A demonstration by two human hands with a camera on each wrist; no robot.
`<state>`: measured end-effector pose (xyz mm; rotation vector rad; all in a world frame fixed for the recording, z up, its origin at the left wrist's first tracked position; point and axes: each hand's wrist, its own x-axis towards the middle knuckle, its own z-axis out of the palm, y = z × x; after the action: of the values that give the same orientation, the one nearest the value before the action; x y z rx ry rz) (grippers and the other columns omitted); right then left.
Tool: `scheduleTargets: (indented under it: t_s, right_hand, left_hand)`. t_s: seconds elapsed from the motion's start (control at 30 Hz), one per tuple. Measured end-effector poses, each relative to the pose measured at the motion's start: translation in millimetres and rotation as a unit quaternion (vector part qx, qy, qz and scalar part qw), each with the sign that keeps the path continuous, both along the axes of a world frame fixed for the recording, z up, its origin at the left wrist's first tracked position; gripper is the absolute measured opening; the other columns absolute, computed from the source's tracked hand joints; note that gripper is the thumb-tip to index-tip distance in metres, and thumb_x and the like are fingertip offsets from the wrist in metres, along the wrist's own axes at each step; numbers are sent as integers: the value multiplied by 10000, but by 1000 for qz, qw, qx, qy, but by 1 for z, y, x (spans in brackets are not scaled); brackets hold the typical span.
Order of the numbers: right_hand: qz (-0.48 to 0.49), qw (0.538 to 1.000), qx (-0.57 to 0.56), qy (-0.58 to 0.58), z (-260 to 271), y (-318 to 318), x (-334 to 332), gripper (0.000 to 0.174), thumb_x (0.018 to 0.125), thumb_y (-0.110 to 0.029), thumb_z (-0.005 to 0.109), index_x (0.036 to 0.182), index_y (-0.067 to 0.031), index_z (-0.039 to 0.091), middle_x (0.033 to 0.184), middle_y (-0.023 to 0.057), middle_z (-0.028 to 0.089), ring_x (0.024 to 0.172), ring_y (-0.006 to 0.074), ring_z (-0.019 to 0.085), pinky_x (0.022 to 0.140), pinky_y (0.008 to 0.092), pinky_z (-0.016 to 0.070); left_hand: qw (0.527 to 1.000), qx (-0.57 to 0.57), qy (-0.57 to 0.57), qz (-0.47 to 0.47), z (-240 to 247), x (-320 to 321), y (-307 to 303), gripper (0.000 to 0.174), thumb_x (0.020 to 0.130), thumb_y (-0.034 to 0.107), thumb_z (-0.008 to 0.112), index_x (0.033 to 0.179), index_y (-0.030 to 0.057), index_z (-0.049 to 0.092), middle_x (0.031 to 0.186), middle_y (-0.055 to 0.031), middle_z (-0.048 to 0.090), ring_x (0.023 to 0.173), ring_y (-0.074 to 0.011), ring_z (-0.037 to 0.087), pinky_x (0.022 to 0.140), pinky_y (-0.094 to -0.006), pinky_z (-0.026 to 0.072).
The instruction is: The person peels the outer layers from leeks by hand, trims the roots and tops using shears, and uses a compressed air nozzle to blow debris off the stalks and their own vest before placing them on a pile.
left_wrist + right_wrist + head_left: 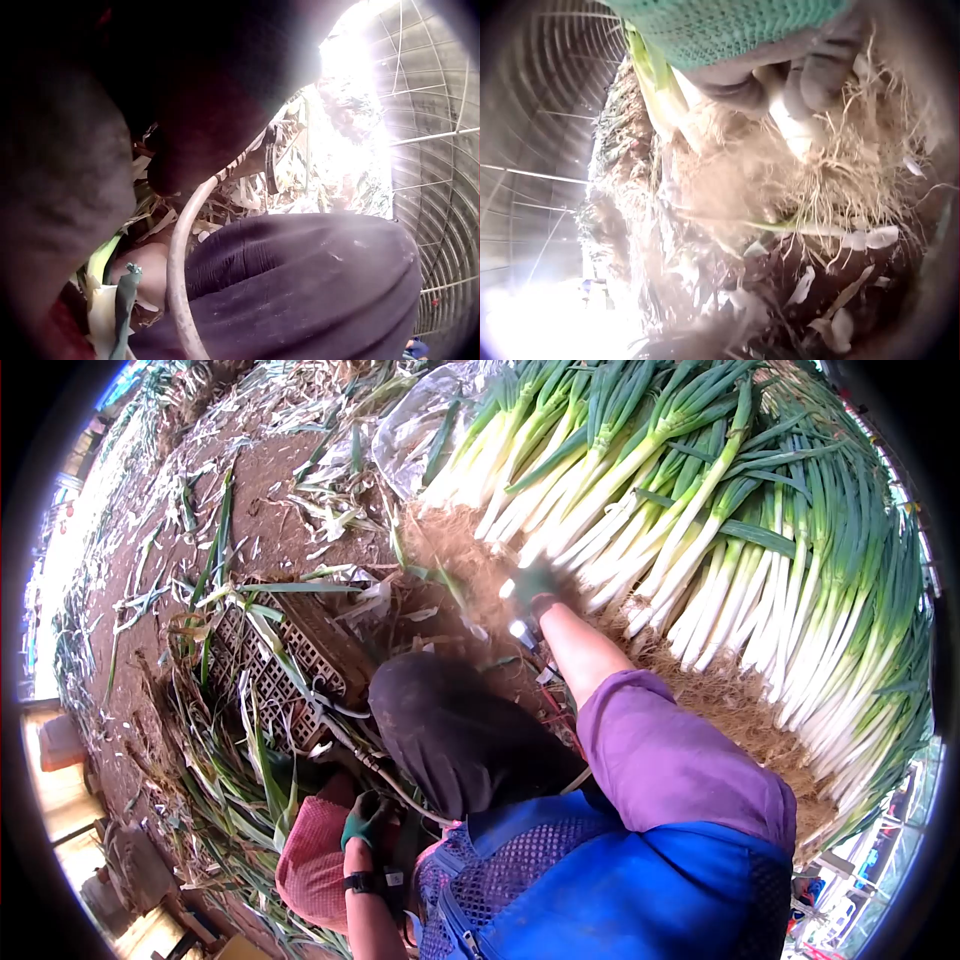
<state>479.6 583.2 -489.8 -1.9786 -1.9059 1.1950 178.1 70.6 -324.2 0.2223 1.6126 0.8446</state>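
Note:
My right hand (535, 582), in a green glove and blurred, is at the root end of the pile of green onions (640, 500). In the right wrist view the gloved right hand (765, 56) has its grey fingertips curled round a white onion stalk (793, 126), whose tangled roots (829, 176) hang below. My left hand (368, 818), also gloved in green, lies loosely curled beside the pink cloth (318, 855), with nothing seen in it. In the left wrist view dark, blurred shapes fill the upper left.
A plastic crate (265, 675) with leaves on it stands left of the dark-clothed knee (450, 725). A hose (178, 277) curves past the leg. Loose leaves and peelings lie over the brown ground (270, 490). Clear plastic sheeting (408, 445) lies beside the onion pile.

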Motion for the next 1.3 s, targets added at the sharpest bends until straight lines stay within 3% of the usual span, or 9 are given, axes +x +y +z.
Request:
scheduleTargets:
  t_s: [0.2, 0.5, 0.6, 0.77, 0.93, 1.13, 1.2, 1.23, 1.3]
  right_hand:
    - [-343, 921, 44, 181, 193, -14, -32, 261, 882, -177, 698, 984, 59, 649, 834, 107, 672, 729, 216, 659, 636, 312, 563]
    - [-223, 962, -5, 159, 157, 96, 74, 394, 896, -346, 689, 1077, 2, 654, 886, 161, 695, 778, 263, 680, 689, 384, 569]
    - [-197, 911, 351, -95, 171, 52, 108, 524, 856, -349, 679, 1235, -13, 545, 1087, 236, 624, 1013, 379, 616, 864, 481, 497]
    - [-248, 799, 354, -417, 179, 5, 163, 956, 766, -466, 734, 1475, 11, 305, 1314, 219, 503, 1210, 358, 506, 949, 504, 465]
    - [-389, 902, 163, -91, 161, 58, 216, 672, 794, -268, 703, 1319, 58, 436, 1229, 275, 629, 1123, 410, 635, 1008, 429, 480]
    - [-208, 969, 100, -92, 184, 32, 200, 551, 790, -317, 767, 1192, 34, 633, 1177, 232, 675, 1058, 322, 667, 910, 391, 530]
    - [-324, 943, 62, -50, 95, 69, 214, 430, 815, -287, 700, 1139, -5, 682, 1240, 235, 660, 1160, 294, 638, 954, 353, 509]
    - [-343, 925, 156, 42, 82, 61, 220, 437, 809, -221, 699, 1163, 21, 612, 1045, 216, 691, 924, 337, 666, 842, 394, 527]
    - [-342, 875, 325, 107, 146, 29, 159, 421, 823, -216, 679, 1137, 49, 591, 983, 208, 686, 860, 332, 657, 815, 411, 525]
  left_hand:
    - [992, -17, 99, -74, 20, 8, 3, 248, 879, 179, 694, 1048, 31, 589, 879, -66, 645, 797, -192, 635, 706, -333, 532]
    - [990, -51, 111, -69, 13, 0, 10, 298, 883, 189, 682, 1113, 15, 608, 900, -60, 675, 789, -187, 648, 708, -325, 535]
    - [994, -48, 80, -47, 22, 1, 10, 341, 893, 195, 690, 1164, 13, 592, 932, -73, 685, 795, -190, 660, 716, -321, 538]
    - [991, 0, 103, -86, 1, -15, 2, 386, 917, 188, 685, 1228, -2, 558, 979, -93, 685, 830, -174, 657, 747, -306, 536]
    - [982, 5, 159, -106, 7, -15, 4, 425, 915, 173, 691, 1264, -23, 546, 1065, -80, 676, 970, -180, 641, 809, -309, 534]
    - [989, 46, 125, -61, 0, -15, 1, 449, 907, 187, 709, 1278, -16, 558, 1077, -77, 675, 960, -180, 637, 821, -305, 528]
    - [985, 34, 140, -89, 15, -14, 3, 448, 906, 188, 711, 1276, -16, 563, 1077, -80, 675, 960, -184, 638, 820, -307, 530]
    - [982, 28, 164, -93, 20, -15, 0, 444, 907, 185, 711, 1276, -14, 566, 1079, -78, 676, 958, -183, 638, 817, -306, 530]
    - [972, 20, 208, -107, 28, -17, -3, 434, 909, 179, 709, 1275, -10, 572, 1082, -74, 677, 955, -180, 638, 811, -305, 531]
